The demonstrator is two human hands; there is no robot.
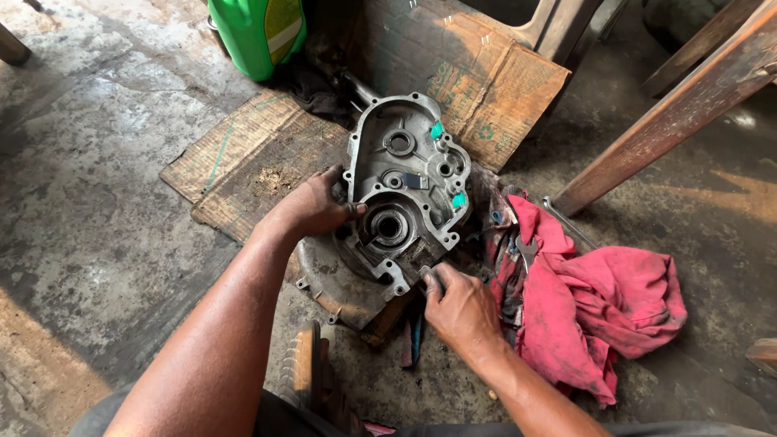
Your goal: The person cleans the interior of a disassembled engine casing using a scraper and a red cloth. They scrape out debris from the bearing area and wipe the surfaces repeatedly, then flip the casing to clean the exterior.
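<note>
Beside the red rag (599, 307), our left hand (316, 206) grips the engine cover (405, 186); our right hand (461, 303) pinches its lower edge.

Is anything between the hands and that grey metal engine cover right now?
Nothing visible. The left hand already grips the engine cover at its left edge, and the right hand touches its lower right corner.

**Open floor on the left, crowded on the right**

Left of the engine casing (405, 190) the concrete floor (89, 202) is bare, so a hand can pass there freely. On the right, the red rag (599, 311) with wrenches (526, 247) lies just beside the casing. Behind stand cardboard (486, 81) and a green jug (259, 32); a wooden beam (688, 105) slants across the right.
</note>
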